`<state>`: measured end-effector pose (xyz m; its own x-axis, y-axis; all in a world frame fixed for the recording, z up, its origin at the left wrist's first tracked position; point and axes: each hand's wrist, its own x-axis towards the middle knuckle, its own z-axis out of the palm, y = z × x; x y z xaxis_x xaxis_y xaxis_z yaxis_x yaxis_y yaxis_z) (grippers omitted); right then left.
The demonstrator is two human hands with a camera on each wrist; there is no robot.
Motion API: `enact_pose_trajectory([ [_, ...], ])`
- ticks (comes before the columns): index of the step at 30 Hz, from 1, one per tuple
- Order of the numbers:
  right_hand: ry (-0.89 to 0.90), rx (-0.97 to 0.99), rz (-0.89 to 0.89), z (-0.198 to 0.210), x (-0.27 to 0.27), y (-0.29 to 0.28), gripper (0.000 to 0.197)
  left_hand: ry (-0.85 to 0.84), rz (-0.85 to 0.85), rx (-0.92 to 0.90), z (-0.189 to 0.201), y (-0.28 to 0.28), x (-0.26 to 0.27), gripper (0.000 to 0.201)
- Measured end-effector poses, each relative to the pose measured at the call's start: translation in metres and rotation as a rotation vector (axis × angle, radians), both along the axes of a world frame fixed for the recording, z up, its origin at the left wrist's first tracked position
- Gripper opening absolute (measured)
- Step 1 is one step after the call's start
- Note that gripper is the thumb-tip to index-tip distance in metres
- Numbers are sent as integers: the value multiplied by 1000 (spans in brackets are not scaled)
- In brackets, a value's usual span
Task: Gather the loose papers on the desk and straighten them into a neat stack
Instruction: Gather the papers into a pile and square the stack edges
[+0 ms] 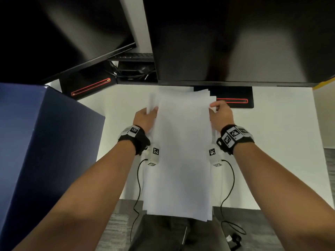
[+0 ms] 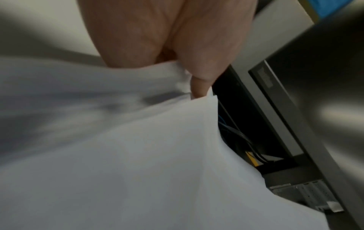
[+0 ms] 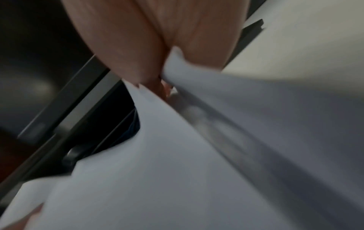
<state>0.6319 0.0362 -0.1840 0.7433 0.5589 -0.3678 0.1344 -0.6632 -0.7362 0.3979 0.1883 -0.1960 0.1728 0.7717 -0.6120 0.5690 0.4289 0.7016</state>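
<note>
A stack of white papers (image 1: pixel 183 151) is held up over the white desk (image 1: pixel 281 142), between my two hands. My left hand (image 1: pixel 146 116) grips the stack's left edge near the far end; my right hand (image 1: pixel 220 113) grips the right edge opposite. The sheets are uneven: corners fan out at the far end and the near edges stagger over the desk's front edge. In the left wrist view my fingers (image 2: pixel 199 87) pinch the papers (image 2: pixel 118 155). In the right wrist view the papers (image 3: pixel 197 171) are clamped between thumb and fingers (image 3: pixel 138 65). Both wrist views are blurred.
Two dark monitors (image 1: pixel 235 38) hang over the back of the desk, their black bases with red lines (image 1: pixel 233 100) just behind the papers. A dark blue box (image 1: pixel 41 142) stands at the left. Cables (image 1: pixel 137 187) run from my wrists over the desk edge.
</note>
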Motion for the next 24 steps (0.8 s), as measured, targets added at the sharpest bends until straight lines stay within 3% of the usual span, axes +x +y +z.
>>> enact_pose_trajectory([
  [2, 62, 38, -154, 6, 2, -18, 30, -16, 64, -32, 7, -3, -22, 82],
  [3, 81, -3, -196, 6, 4, -34, 38, 7, 36, -26, 7, -5, -38, 82],
  [6, 76, -205, -73, 6, -3, -88, 62, 165, -255, 36, 5, -24, -77, 46],
  [8, 57, -268, 79, 5, -24, -100, 51, 232, -350, 117, 5, -39, -81, 31],
  [10, 1, -312, 205, 7, -44, -89, 38, 245, -329, 162, 0, -48, -72, 32],
  [15, 18, -286, 142, 11, -57, -67, 49, 70, -79, 63, -7, -53, -70, 37],
  [18, 96, -261, 89, 15, -57, -94, 33, 71, -216, -36, 3, -70, -96, 31],
  [21, 172, -313, 153, 14, -70, -126, 32, 168, -385, -50, 6, -99, -125, 28],
  [24, 52, -405, 245, 12, -91, -137, 36, 238, -426, 9, 6, -123, -134, 36],
])
